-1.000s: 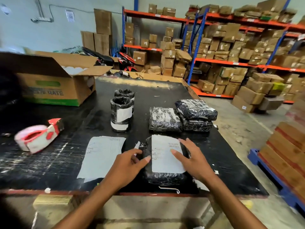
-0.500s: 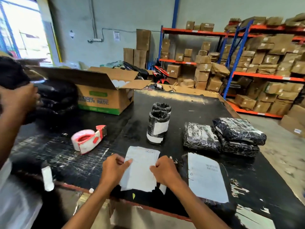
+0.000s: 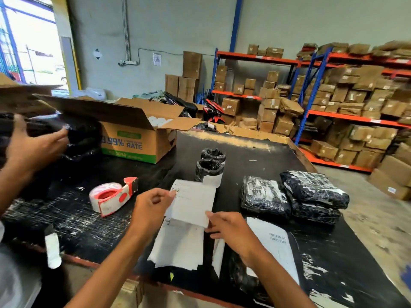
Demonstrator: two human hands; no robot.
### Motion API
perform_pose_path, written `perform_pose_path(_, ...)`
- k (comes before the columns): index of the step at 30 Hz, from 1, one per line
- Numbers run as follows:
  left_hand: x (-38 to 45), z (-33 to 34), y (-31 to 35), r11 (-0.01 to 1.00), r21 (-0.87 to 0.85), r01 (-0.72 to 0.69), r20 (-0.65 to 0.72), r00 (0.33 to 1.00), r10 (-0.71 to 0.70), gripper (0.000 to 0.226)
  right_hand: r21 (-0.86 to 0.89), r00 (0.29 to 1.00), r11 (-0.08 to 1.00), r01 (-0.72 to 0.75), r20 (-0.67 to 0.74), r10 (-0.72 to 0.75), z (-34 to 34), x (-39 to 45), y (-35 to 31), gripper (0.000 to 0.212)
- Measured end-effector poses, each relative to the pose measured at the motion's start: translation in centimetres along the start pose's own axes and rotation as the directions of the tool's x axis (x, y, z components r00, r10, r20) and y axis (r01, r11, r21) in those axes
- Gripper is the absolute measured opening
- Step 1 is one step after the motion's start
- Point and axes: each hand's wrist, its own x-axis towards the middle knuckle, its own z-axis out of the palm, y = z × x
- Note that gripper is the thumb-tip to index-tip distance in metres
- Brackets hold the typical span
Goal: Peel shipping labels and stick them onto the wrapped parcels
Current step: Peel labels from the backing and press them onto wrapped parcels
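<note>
A white shipping label (image 3: 194,202) is lifted off the stack of label sheets (image 3: 179,245) at the table's near edge. My left hand (image 3: 152,207) pinches its upper left corner and my right hand (image 3: 231,227) pinches its lower right corner. A black wrapped parcel with a label stuck on it (image 3: 274,247) lies just right of my right hand. Flat black wrapped parcels (image 3: 264,197) and a stacked pair (image 3: 313,192) lie further right. Two black wrapped cylinders (image 3: 210,170) stand behind the lifted label.
A red and white tape dispenser (image 3: 112,196) lies left of my hands. An open cardboard box (image 3: 138,143) stands at the back left. Another person's hand (image 3: 33,145) handles a black wrapped bundle (image 3: 82,134) at far left. Shelves of cartons (image 3: 347,103) line the right.
My hands left the labelled parcel, went to the sheet stack on the left, and have now lifted one label up from it. The view has swung left.
</note>
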Motion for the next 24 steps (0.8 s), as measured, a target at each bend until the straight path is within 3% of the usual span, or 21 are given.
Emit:
perform_pose_path(4,-1.1,1.0,2.5,0.995,-0.094,-0.035,-0.031,0.999,0.032,0.018,0.203,0.996,0.977,0.072,0.038,-0.081,-1.8,-2.8,-2.4,0.018)
perform_pose_path(17,-2.1,2.5,4.8,0.981,-0.194,0.014,0.066,0.998,-0.001,0.015,0.042,0.972,0.972,0.232,0.023,-0.233,-5.3,-7.8,-5.3,0.017)
perform_pose_path(21,-1.8,2.9,4.1,0.997,-0.073,-0.014,0.106,0.994,0.022,0.015,0.065,0.964,0.962,0.265,0.022,-0.267,-5.2,-7.9,-5.4,0.016)
perform_pose_path(24,-2.1,3.2,3.8,0.977,0.177,-0.12,0.111,0.989,0.102,0.017,0.078,0.958,0.955,0.286,0.012,-0.287,-5.1,-7.4,-5.5,0.017)
